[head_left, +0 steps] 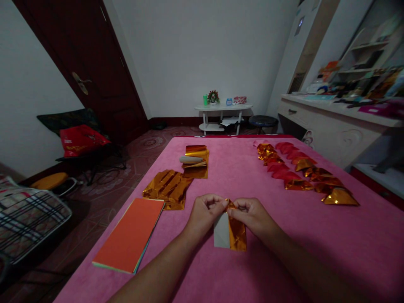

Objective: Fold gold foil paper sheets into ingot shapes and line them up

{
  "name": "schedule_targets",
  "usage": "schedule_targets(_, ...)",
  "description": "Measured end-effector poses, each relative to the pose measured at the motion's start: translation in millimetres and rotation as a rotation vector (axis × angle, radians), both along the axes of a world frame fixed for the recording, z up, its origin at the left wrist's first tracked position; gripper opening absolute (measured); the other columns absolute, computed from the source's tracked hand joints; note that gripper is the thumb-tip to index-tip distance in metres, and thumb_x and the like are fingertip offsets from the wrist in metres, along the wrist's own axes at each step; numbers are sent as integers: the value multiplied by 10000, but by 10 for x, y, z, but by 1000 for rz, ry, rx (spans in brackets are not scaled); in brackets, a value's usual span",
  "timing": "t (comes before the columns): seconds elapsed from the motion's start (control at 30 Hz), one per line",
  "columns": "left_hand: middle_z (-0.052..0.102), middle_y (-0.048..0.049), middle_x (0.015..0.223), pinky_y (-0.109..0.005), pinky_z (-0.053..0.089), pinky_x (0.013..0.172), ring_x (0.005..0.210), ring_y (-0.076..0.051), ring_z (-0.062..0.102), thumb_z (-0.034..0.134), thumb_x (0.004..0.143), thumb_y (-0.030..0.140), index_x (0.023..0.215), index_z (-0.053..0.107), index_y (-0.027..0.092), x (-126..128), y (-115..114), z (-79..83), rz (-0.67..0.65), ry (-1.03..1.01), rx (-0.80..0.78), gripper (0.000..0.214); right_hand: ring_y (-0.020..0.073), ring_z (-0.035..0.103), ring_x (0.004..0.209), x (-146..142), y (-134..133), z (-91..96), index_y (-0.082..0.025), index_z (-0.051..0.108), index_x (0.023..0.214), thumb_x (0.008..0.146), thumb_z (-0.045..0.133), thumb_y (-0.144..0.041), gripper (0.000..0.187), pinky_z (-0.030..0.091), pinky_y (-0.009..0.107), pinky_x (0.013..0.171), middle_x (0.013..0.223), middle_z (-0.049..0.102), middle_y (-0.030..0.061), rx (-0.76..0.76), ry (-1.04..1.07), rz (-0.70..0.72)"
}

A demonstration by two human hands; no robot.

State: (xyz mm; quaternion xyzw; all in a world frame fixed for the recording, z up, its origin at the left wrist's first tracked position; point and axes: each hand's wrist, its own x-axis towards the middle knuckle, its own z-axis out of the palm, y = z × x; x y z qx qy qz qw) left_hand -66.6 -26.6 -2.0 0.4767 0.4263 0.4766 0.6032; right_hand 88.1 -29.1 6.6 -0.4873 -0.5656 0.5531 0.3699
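Observation:
A sheet of gold foil paper (237,235), partly folded, lies upright before me; its left half shows the pale grey back. At its top edge my left hand (206,212) pinches the left corner between thumb and fingers. My right hand (252,212) grips the same top end from the right, thumb across the gold side. Both hands nearly meet there, and the fingertips hide part of the fold. Left of my left hand lies a pile of creased gold foil sheets (168,187), with a stack of orange-topped paper (131,235) nearer the table's left edge.
A pink cloth (227,168) covers the table. Farther back stand more gold foil sheets (200,172) with a pale rod-like object (191,160) on them. Rows of folded gold pieces (341,197) and red pieces (279,170) occupy the right side. A white side table (223,107) stands against the wall.

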Motion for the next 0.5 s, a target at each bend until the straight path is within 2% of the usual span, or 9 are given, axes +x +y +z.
schedule_targets(0.17,652,-45,651,-223,403,552,561,-106,545,784,640,394,740,706,88,-45,6,2,-69,-76,-92,331,78,382,482,37,12,36,-157,514,534,621,693,-459,361,285,222,474,523,441,-43,1,33,-24)
schedule_targets(0.33,651,-51,627,-232,396,548,533,-109,543,766,660,414,710,708,82,-45,-14,26,-99,-139,-147,341,82,418,488,66,2,30,-136,560,575,641,705,-456,357,312,222,491,530,482,-33,-5,59,49)
schedule_targets(0.5,664,-62,635,-235,390,561,545,-114,553,739,694,415,690,707,76,-62,-9,82,-166,-196,-160,340,71,403,462,67,-3,33,-140,538,550,646,722,-445,369,291,214,475,497,462,-45,-30,96,125)
